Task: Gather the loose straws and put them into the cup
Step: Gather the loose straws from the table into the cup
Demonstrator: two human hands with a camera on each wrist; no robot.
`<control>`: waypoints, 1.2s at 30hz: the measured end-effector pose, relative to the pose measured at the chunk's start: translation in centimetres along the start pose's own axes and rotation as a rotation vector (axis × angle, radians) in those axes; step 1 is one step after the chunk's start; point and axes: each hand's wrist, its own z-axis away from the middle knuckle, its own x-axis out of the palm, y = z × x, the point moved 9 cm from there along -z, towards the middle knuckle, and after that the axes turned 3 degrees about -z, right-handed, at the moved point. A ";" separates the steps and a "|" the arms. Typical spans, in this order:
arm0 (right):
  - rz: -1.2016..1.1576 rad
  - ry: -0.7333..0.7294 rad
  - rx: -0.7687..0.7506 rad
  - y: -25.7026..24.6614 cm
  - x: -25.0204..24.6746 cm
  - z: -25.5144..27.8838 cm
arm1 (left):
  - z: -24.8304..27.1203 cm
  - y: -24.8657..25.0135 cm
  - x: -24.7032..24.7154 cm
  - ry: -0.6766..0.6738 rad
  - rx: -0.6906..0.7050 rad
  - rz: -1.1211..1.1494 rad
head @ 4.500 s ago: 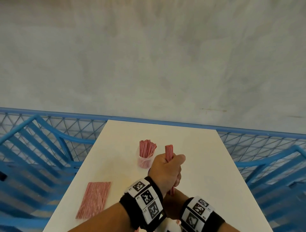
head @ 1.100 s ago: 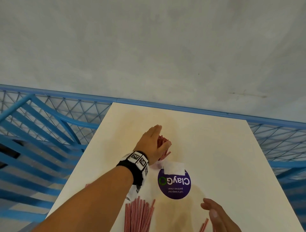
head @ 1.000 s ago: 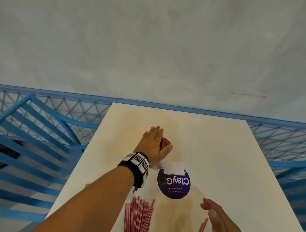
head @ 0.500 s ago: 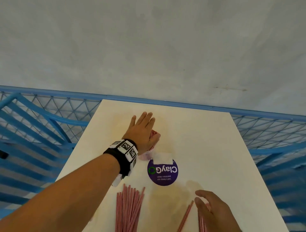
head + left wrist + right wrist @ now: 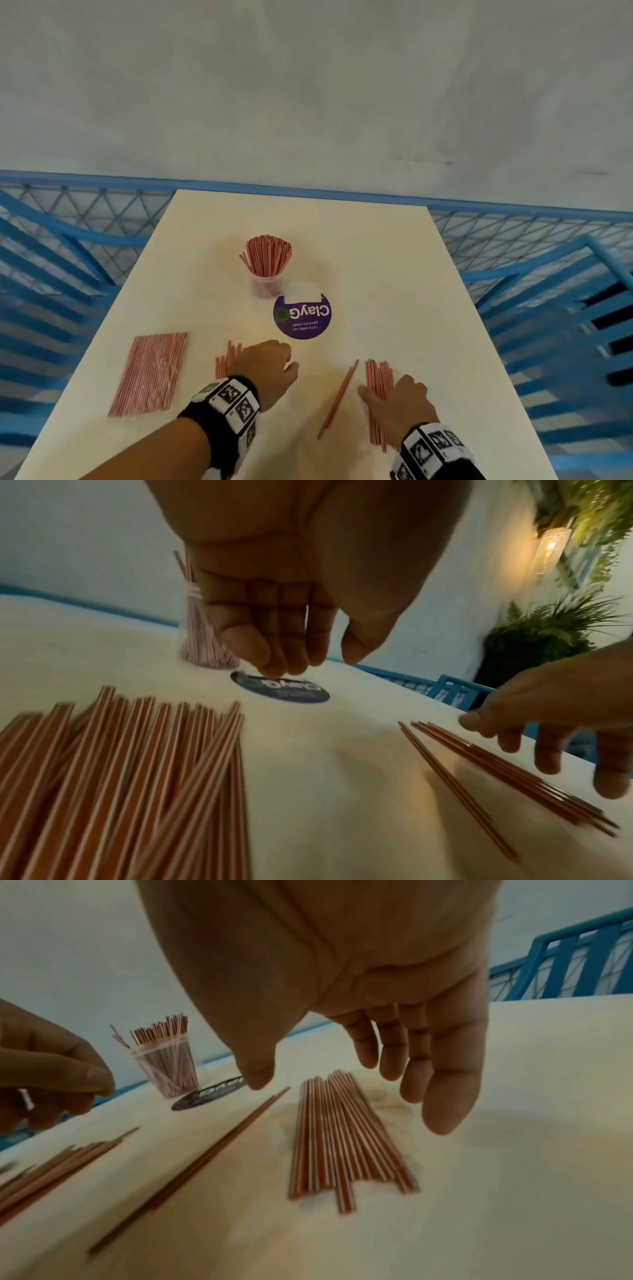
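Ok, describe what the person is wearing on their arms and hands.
Both forearms are bare, with no sleeves or gloves in view. The left hand and right hand each have a black wristband carrying square white tiles printed with black pixel-pattern markers; the right one matches. No rings or cables show.

This looks like a café or canteen seating corner: a cream table set against a plain grey wall, blue slatted chairs on both sides. A round ClayGo sticker asks diners to clean up. Leafy plants and a glowing wall lamp dress the right side.
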 end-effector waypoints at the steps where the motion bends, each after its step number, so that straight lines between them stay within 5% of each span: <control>1: 0.013 0.025 0.007 -0.1 0.2 0.1 | 0.5 0.1 0.8 -0.012 -0.012 0.007; 9: 0.162 0.114 -0.035 -3.7 2.1 1.4 | 4.0 -1.2 2.1 0.026 -0.094 0.101; 15: 0.087 0.106 -0.159 -6.0 4.0 1.8 | 5.6 -3.1 1.5 0.071 -0.153 0.110; 23: 0.030 0.133 -0.146 -6.0 4.1 0.8 | 6.5 -3.7 1.1 0.109 -0.157 0.141; 36: 0.063 0.138 -0.205 -8.4 5.9 -0.1 | 6.9 -5.4 1.7 0.035 -0.290 0.108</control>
